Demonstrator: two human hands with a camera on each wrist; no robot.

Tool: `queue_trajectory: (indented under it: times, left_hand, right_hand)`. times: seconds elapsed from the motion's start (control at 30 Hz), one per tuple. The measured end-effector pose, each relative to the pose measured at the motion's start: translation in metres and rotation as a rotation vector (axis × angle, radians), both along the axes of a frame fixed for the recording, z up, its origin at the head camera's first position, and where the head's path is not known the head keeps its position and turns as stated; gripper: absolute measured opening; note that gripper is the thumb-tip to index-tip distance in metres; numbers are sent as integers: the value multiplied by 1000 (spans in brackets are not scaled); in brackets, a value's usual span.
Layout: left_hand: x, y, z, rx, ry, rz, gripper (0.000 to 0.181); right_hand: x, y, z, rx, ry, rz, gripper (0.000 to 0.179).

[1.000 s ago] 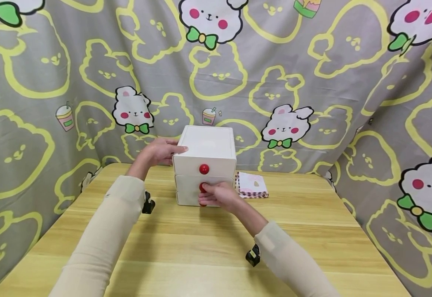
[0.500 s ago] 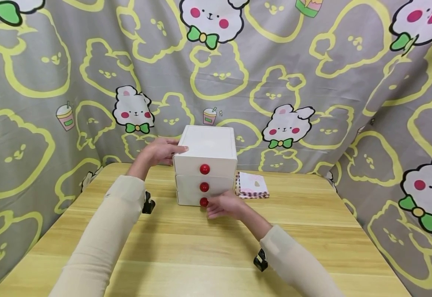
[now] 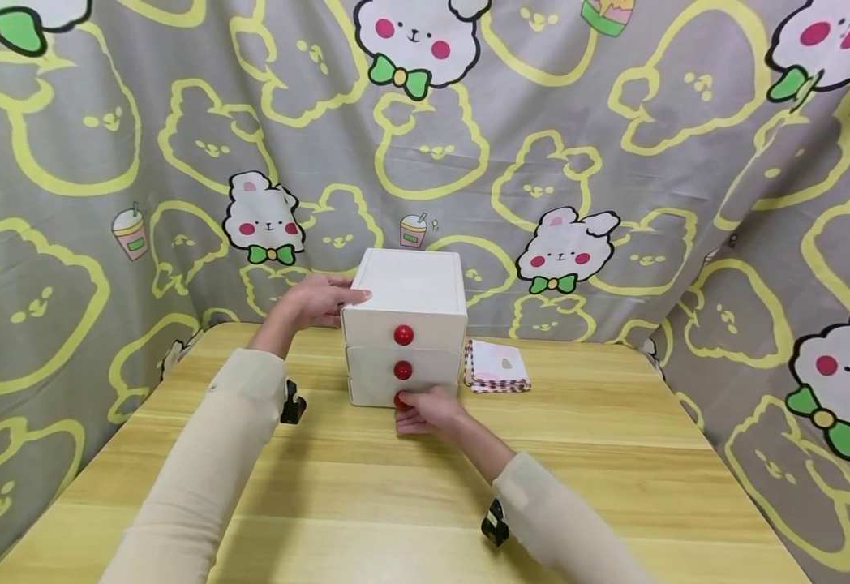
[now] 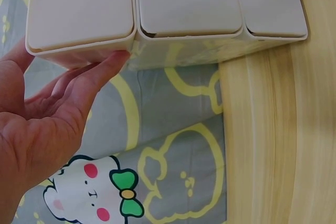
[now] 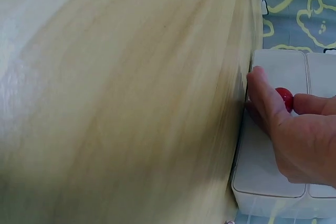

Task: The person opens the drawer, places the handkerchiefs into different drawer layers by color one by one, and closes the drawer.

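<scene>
A white three-drawer box (image 3: 412, 280) stands on the table, a round red knob on each drawer front. All the drawers look closed. At the box's upper left edge, my left hand (image 3: 317, 300) rests with its thumb on the top and its straight fingers along the side wall. The left wrist view shows those fingers (image 4: 105, 72) flat against the wall. My right hand (image 3: 434, 410) pinches the bottom drawer's red knob (image 5: 284, 98) between thumb and fingers. Above that hand, the middle knob (image 3: 403, 370) and the top knob (image 3: 404, 335) are untouched.
A folded cloth (image 3: 498, 367) with a checked edge lies right of the box. The wooden table (image 3: 367, 503) extends toward me. A grey patterned curtain (image 3: 461, 105) hangs close behind the box and along the sides.
My right hand has moved down from the middle knob to the bottom knob and now pinches it. The left hand and the box have stayed in place.
</scene>
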State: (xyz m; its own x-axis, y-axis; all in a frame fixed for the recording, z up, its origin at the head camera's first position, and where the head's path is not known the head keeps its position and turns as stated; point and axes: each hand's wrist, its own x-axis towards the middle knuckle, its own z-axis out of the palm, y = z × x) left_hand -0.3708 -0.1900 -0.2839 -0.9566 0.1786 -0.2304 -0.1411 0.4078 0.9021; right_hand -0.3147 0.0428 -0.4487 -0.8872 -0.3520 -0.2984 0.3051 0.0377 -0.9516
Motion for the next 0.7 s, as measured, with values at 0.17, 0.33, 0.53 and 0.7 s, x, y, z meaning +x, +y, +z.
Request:
queue_trajectory:
  times: [0.17, 0.33, 0.53, 0.7]
  left_hand:
    - [2, 2, 1, 0, 8, -3, 71]
    - [1, 1, 0, 9, 4, -1, 72]
    - [0, 0, 0, 14, 2, -7, 73]
    - [0, 0, 0, 9, -2, -4, 73]
  right_hand:
    - [-2, 0, -3, -25, 9, -17, 28]
    - [-1, 0, -3, -10, 14, -16, 27]
    - [2, 0, 2, 11, 19, -20, 25]
    - [3, 0, 3, 21, 18, -21, 24]
